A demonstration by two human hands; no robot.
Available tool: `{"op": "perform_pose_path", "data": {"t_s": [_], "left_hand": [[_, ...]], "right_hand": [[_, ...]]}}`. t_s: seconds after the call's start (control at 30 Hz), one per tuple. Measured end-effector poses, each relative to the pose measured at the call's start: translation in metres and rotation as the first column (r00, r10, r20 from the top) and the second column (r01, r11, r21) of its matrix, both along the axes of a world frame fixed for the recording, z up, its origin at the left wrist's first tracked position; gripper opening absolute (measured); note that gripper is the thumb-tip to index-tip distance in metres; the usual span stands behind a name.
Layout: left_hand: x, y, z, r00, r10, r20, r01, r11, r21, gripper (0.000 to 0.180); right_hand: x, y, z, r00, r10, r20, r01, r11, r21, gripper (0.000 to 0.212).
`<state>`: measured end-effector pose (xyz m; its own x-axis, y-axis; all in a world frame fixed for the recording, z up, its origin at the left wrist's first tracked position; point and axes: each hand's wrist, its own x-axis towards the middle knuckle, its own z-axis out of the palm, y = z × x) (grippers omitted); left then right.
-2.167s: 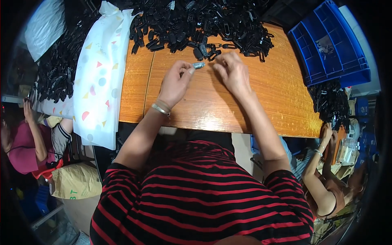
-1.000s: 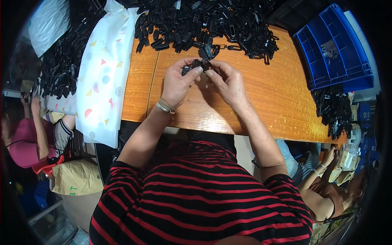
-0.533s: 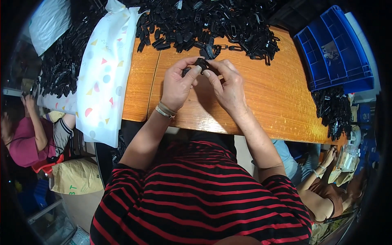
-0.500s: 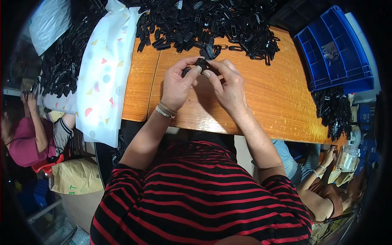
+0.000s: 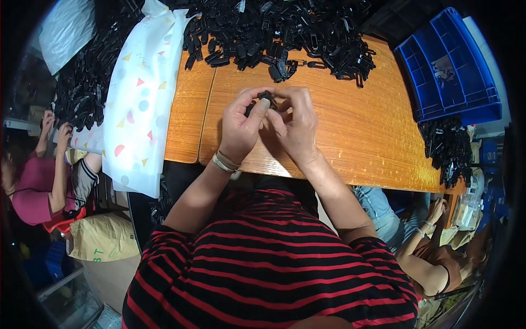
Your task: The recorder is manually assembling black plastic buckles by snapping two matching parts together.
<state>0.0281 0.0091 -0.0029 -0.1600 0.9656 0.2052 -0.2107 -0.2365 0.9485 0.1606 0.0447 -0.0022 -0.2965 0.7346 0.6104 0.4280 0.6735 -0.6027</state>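
A: Holding item: one small black plastic part (image 5: 267,99), pinched between left hand (image 5: 241,127) and right hand (image 5: 296,127), both grips closed on it, raised just above the wooden surface (image 5: 350,137), near the heap of black parts (image 5: 279,33).

B: Handling note?

A: Judged best kept square between thumbs and forefingers, pressure even, wrists steadied low over the surface so a slip lands it nearby rather than in the heap.

B: Obscured?

A: The part's shape, mostly covered by fingers; whether it is one piece or two cannot be told. Blue crate (image 5: 449,66) contents unclear. Patterned white sheet (image 5: 139,98) covers the surface's left end. Second dark pile (image 5: 446,145) blurs at the rim.
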Motion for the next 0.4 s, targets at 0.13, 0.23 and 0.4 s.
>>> {"op": "perform_pose_path", "data": {"t_s": [0.13,0.23,0.4], "left_hand": [[-0.01,-0.008,0.013,0.984,-0.15,0.102,0.159,0.983,-0.092,0.024],[-0.02,-0.015,0.009,0.964,-0.244,0.109,0.255,0.962,-0.097,0.028],[-0.033,-0.025,0.01,0.966,-0.237,0.101,0.251,0.955,-0.157,0.031]], "right_hand": [[-0.005,-0.009,-0.001,0.993,0.083,-0.085,-0.098,0.974,-0.203,0.045],[-0.01,-0.021,-0.001,0.977,0.208,-0.048,-0.213,0.935,-0.283,0.044],[-0.027,-0.043,-0.003,0.976,0.214,-0.052,-0.216,0.886,-0.41,0.051]]}}
